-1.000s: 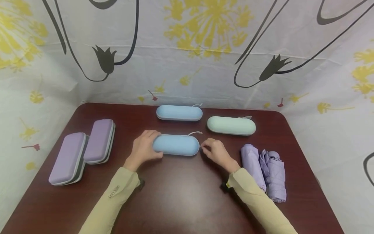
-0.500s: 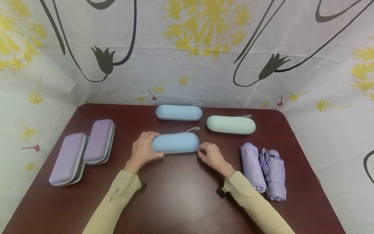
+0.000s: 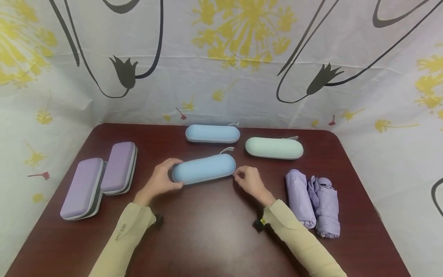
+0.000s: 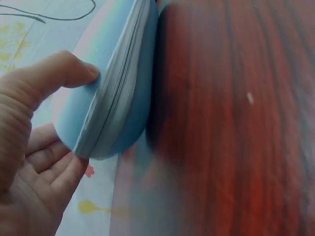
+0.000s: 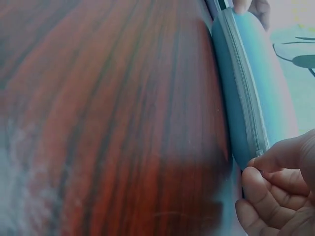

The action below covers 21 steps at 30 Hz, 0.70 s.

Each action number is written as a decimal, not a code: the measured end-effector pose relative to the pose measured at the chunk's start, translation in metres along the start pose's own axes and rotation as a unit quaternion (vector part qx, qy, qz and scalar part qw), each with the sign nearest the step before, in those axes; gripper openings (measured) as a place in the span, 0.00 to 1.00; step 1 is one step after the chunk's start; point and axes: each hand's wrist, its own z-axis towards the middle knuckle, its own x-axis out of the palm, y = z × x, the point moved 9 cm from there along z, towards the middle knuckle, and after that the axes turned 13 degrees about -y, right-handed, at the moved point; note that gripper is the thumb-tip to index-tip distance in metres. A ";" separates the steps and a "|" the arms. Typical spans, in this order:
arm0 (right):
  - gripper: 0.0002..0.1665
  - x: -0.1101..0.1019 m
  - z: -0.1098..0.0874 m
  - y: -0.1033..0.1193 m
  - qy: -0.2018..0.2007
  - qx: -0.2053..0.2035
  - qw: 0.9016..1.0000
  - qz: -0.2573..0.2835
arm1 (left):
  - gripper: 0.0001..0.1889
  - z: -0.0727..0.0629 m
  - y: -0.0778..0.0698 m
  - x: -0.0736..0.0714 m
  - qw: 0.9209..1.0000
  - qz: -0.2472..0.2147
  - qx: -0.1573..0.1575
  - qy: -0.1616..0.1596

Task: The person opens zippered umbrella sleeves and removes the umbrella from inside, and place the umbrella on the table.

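A light blue zippered case (image 3: 205, 168) lies at a slant in the middle of the table, its right end farther from me. My left hand (image 3: 162, 178) holds its left end. The left wrist view shows the thumb (image 4: 74, 70) on one side and the fingers (image 4: 54, 162) behind the end. At the other end, my right hand (image 3: 250, 180) pinches the small zipper pull (image 5: 260, 154) between thumb and forefinger. The pull is mostly hidden by the fingertips. In the right wrist view the zipper (image 5: 246, 81) looks closed along its visible length.
A second blue case (image 3: 212, 134) lies behind, with a mint green case (image 3: 274, 148) to its right. Two purple cases (image 3: 119, 167) sit at the left. Two folded lilac umbrellas (image 3: 300, 198) lie beside my right forearm. A patterned cloth (image 3: 221, 77) hangs behind the table (image 3: 214, 238).
The blue case has turned to a slant, its left end shifting left and towards me along with my left hand. My right hand has moved slightly left, staying at the right end.
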 end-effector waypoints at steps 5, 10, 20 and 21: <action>0.03 0.001 0.000 0.000 -0.001 0.015 1.000 -0.011 | 0.33 -0.001 0.001 -0.002 1.000 -0.015 0.013 -0.013; 0.02 0.005 -0.002 0.018 -0.004 -0.014 1.000 -0.018 | 0.31 -0.002 0.002 -0.003 1.000 -0.014 -0.009 -0.025; 0.04 0.020 -0.006 0.059 -0.012 -0.095 0.995 -0.002 | 0.30 -0.018 -0.003 0.005 0.996 -0.013 -0.062 -0.056; 0.04 0.022 -0.006 0.061 -0.014 -0.096 0.995 -0.002 | 0.30 -0.019 -0.004 0.005 0.996 -0.011 -0.064 -0.060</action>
